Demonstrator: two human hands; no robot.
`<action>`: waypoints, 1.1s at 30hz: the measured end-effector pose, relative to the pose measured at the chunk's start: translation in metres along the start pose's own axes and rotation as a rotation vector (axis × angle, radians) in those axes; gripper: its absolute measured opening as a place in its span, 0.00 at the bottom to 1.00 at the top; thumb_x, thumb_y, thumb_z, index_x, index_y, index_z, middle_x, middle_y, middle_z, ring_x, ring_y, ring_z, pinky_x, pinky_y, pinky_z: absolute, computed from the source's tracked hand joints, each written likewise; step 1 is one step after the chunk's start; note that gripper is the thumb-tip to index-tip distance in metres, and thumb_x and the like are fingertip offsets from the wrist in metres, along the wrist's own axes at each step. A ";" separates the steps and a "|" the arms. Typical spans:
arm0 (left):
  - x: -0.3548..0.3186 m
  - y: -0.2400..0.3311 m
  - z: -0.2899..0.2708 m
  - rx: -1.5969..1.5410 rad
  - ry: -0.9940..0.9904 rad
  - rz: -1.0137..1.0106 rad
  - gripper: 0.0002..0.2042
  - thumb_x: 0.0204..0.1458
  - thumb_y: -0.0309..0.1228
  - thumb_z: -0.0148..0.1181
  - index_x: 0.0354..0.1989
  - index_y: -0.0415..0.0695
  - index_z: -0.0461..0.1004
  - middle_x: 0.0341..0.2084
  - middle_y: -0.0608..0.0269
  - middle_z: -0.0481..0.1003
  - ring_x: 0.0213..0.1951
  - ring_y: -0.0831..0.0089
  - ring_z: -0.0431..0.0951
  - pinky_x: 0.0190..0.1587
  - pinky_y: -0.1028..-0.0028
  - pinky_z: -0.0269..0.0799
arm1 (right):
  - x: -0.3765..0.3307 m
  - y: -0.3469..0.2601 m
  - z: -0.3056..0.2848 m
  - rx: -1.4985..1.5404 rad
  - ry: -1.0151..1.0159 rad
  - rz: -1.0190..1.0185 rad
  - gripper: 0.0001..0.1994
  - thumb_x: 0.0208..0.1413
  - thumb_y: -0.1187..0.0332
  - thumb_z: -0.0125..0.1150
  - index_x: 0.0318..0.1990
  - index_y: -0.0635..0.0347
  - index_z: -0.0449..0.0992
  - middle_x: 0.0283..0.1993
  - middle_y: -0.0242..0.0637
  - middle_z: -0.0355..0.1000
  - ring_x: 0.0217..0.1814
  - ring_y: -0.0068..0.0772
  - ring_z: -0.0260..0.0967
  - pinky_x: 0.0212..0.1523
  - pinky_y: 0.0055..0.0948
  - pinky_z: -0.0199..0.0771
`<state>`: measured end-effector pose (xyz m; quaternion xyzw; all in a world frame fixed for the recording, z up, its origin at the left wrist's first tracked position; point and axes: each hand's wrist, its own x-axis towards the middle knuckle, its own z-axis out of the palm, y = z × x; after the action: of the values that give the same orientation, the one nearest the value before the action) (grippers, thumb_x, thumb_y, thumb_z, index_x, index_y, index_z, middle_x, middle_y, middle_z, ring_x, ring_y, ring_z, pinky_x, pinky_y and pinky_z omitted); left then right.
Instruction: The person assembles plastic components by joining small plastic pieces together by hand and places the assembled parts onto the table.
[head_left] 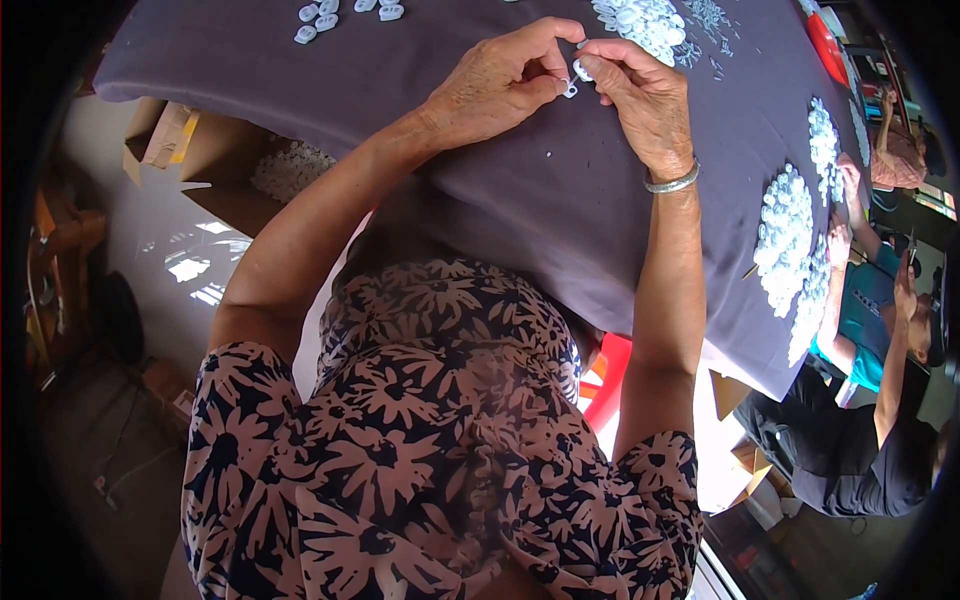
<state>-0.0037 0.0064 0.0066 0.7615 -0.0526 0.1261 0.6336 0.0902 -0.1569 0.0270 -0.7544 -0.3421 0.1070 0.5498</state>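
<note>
Two small white parts are being held close together above the cloth-covered desk (540, 215), near its far side. One white part (570, 90) is being pinched between the thumb and fingers of the left hand (510, 85); a second white part (582, 70) is being gripped by the fingertips of the right hand (642, 100). Whether the two parts are being joined or merely held side by side cannot be told. A silvery bracelet (672, 183) is being worn on the right wrist. Just beyond the right hand, a heap of white parts (640, 22) is being kept on the cloth, with thin grey pieces (708, 18) being strewn beside it. Farther left, a few white parts (318, 18) are being left in a loose group. Along the right side, a long pile of white parts (783, 235) is being touched or nearly touched by a co-worker's hand (838, 240). Below the desk at left, more white pieces (285, 168) are being held in a cardboard box (225, 162).
</note>
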 end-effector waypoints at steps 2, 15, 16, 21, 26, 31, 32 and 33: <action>0.001 -0.003 0.001 0.008 0.001 0.020 0.18 0.52 0.23 0.56 0.53 0.43 0.67 0.25 0.69 0.73 0.29 0.80 0.73 0.35 0.77 0.70 | 0.000 -0.001 -0.001 -0.001 -0.011 -0.004 0.07 0.53 0.70 0.64 0.39 0.59 0.80 0.31 0.24 0.74 0.27 0.12 0.63 0.27 0.14 0.66; 0.002 -0.009 0.000 0.039 -0.002 0.072 0.16 0.53 0.23 0.55 0.51 0.43 0.68 0.30 0.67 0.72 0.28 0.80 0.72 0.33 0.77 0.69 | 0.000 0.001 0.000 -0.023 -0.001 -0.034 0.07 0.53 0.69 0.64 0.39 0.59 0.80 0.31 0.24 0.74 0.27 0.12 0.63 0.28 0.14 0.66; 0.003 -0.008 0.000 0.038 -0.003 0.071 0.16 0.53 0.23 0.55 0.51 0.43 0.68 0.30 0.67 0.72 0.28 0.80 0.72 0.33 0.77 0.69 | 0.000 0.002 0.000 -0.027 0.002 -0.059 0.07 0.53 0.69 0.64 0.39 0.59 0.80 0.31 0.24 0.75 0.27 0.12 0.63 0.28 0.14 0.66; 0.005 -0.010 -0.001 0.033 -0.031 0.230 0.22 0.52 0.18 0.54 0.56 0.38 0.60 0.25 0.66 0.71 0.30 0.79 0.72 0.35 0.78 0.69 | -0.001 -0.004 0.000 -0.066 0.012 -0.032 0.07 0.53 0.69 0.64 0.39 0.59 0.80 0.32 0.24 0.75 0.27 0.12 0.64 0.28 0.14 0.66; 0.011 -0.023 -0.002 0.148 0.008 0.583 0.21 0.51 0.18 0.54 0.55 0.37 0.61 0.26 0.66 0.70 0.30 0.80 0.72 0.36 0.78 0.69 | 0.000 -0.001 0.000 -0.107 0.007 -0.055 0.07 0.53 0.69 0.64 0.39 0.58 0.80 0.32 0.24 0.75 0.28 0.12 0.64 0.28 0.14 0.66; 0.006 -0.007 -0.001 -0.006 -0.041 0.174 0.21 0.52 0.18 0.54 0.55 0.37 0.61 0.27 0.66 0.70 0.31 0.80 0.72 0.36 0.78 0.69 | 0.000 0.001 -0.001 -0.077 0.006 -0.050 0.07 0.53 0.69 0.64 0.39 0.58 0.80 0.32 0.24 0.75 0.27 0.12 0.64 0.28 0.14 0.66; 0.005 -0.008 -0.001 -0.008 -0.042 0.177 0.21 0.51 0.18 0.54 0.55 0.38 0.61 0.27 0.65 0.70 0.31 0.80 0.72 0.37 0.78 0.69 | 0.000 0.000 0.000 -0.076 0.004 -0.051 0.07 0.53 0.69 0.64 0.39 0.58 0.80 0.32 0.24 0.75 0.27 0.12 0.64 0.28 0.14 0.66; 0.005 -0.009 -0.002 -0.009 -0.044 0.180 0.21 0.51 0.18 0.54 0.55 0.38 0.61 0.27 0.65 0.70 0.31 0.79 0.72 0.37 0.78 0.69 | 0.000 -0.003 0.001 -0.087 0.011 -0.049 0.07 0.53 0.69 0.64 0.39 0.58 0.80 0.32 0.24 0.75 0.27 0.12 0.63 0.28 0.14 0.66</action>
<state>0.0029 0.0101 -0.0002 0.7533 -0.1351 0.1656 0.6219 0.0882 -0.1560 0.0295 -0.7695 -0.3618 0.0746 0.5210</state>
